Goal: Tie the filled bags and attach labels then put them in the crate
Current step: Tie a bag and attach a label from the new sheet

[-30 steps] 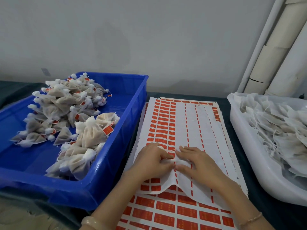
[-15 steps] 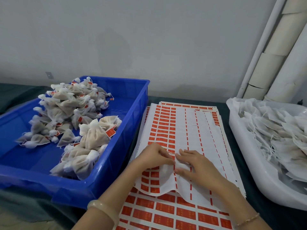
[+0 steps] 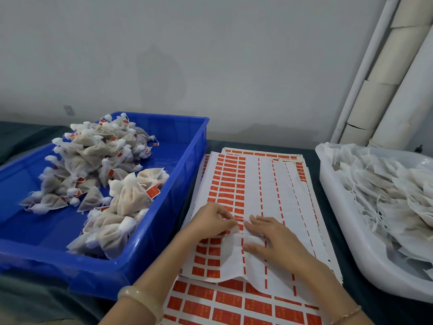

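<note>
Peeling has advanced: left hand [image 3: 210, 222] fingers pinch a red label [image 3: 240, 221] off the label sheet [image 3: 269, 184]; right hand [image 3: 274, 240], fingers straight, presses the sheet to the counter | tied bags [image 3: 131, 195] lie in the blue crate [image 3: 173, 207]; next, probably, a bag from the white tub [image 3: 339, 219]

Nothing legible: red labels [image 3: 226, 315] on the label sheet [image 3: 269, 184] carry small yellowish print, too blurred to read. Thin line of dark characters [image 3: 324, 240] along the sheet's right margin, also unreadable. Same for bag tags [image 3: 152, 191]
</note>
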Tool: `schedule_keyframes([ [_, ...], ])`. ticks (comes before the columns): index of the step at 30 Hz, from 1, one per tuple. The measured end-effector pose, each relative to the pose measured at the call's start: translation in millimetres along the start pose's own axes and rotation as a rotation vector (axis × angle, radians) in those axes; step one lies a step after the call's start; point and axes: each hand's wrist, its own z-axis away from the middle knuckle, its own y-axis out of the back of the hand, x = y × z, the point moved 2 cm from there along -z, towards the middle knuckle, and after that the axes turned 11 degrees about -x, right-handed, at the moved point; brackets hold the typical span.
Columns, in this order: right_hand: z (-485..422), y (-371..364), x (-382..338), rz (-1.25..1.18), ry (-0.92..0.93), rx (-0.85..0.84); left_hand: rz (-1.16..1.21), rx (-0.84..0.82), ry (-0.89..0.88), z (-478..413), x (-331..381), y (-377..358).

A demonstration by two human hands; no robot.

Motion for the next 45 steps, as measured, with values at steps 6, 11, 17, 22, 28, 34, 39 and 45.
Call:
schedule_keyframes([
  [6,1,4,-2,-0.021,0.007,-0.026,0.217,0.417,0.022,8,1,2],
  [11,1,12,-1,-0.029,0.039,-0.074,0.354,0.498,-0.158,13,20,-2],
  [17,2,20,-7,-0.325,0.033,0.040,0.430,0.359,-0.216,15,24,-34],
  [22,5,13,-11,-0.486,0.018,0.220,0.400,0.314,-0.238,16,21,-38],
  [28,10,14,-5,-0.580,0.040,0.291,0.513,0.238,-0.351,24,22,-34],
  [34,18,30,2,-0.927,0.010,0.527,0.655,0.139,-0.314,30,34,-30],
  [39,15,29,-1,-0.881,0.042,0.341,0.729,0.082,-0.254,36,34,-31],
  [45,20,10,-24,-0.743,0.196,0.083,0.577,0.110,-0.333,26,31,-35],
])
